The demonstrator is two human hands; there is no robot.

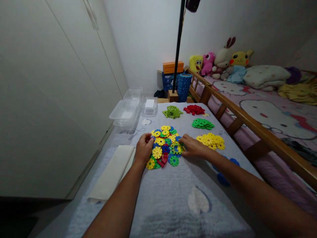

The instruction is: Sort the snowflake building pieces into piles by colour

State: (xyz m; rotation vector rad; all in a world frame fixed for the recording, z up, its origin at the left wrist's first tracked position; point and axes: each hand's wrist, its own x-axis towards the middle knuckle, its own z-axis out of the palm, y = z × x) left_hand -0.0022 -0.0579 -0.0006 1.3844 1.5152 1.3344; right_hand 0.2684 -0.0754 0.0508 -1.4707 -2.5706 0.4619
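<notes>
A mixed pile of notched plastic building discs (157, 152) in yellow, green and blue lies on the cloth between my hands. Red and yellow-green block pieces are among them. At the pile's left edge is my left hand (143, 148), its thumb and fingers pinched together. A bit of blue shows at those fingertips, but the piece itself is mostly hidden. My right hand (193, 146) reaches in at the right edge, with thumb and fingers bent around a yellow-green piece (183, 146) that is partly covered.
Sorted heaps lie beyond and to the right: yellow-green pieces (172, 112), red pieces (194, 109), green discs (203, 124), yellow discs (211, 141) and blue discs (224, 179), partly behind my right forearm. Clear plastic containers (123, 110) stand back left. A folded cream cloth (112, 172) lies left; a wooden bed rail (223, 99) borders the right.
</notes>
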